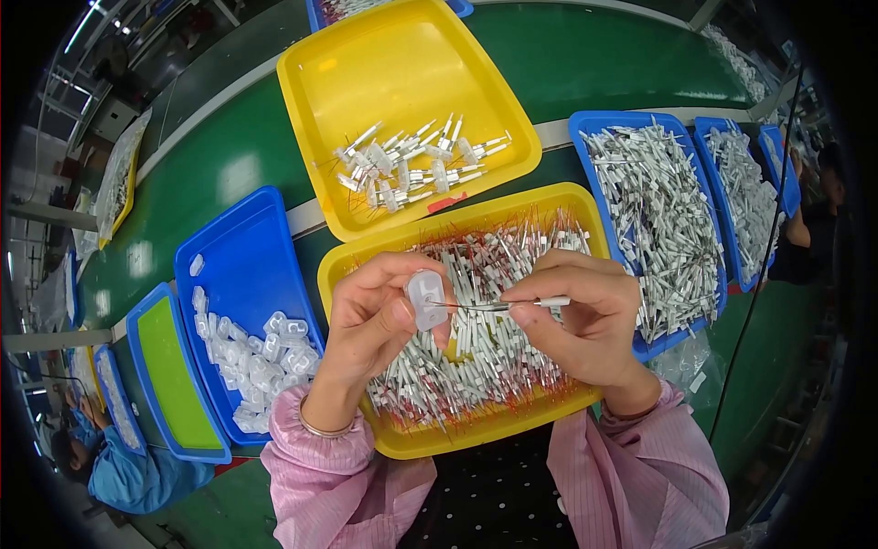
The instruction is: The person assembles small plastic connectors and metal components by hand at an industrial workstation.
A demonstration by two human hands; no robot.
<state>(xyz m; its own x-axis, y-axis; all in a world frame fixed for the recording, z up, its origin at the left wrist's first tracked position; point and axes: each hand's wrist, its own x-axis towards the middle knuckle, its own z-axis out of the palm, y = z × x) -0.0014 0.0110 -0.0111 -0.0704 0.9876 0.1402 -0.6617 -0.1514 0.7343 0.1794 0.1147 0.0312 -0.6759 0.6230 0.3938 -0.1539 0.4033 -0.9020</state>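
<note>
Pinched between the thumb and fingers of my left hand [368, 309] is a small rounded cap of translucent white plastic [426, 300]. My right hand [590, 320] grips a thin white stick-like part with wire leads [552, 301] between thumb and fingertips. Its dark thin wires stretch leftward and meet the face of the cap; whether they pass through it I cannot tell. Both hands are above a yellow tray [402, 446] heaped with similar white parts with red wires.
Beyond, another yellow tray [384, 78] holds several assembled pieces. A blue tray [242, 242] of clear caps stands left, beside a blue-rimmed tray with a green bottom [172, 371]. Blue trays [582, 124] of white parts line the right. A person in blue [137, 471] sits far left.
</note>
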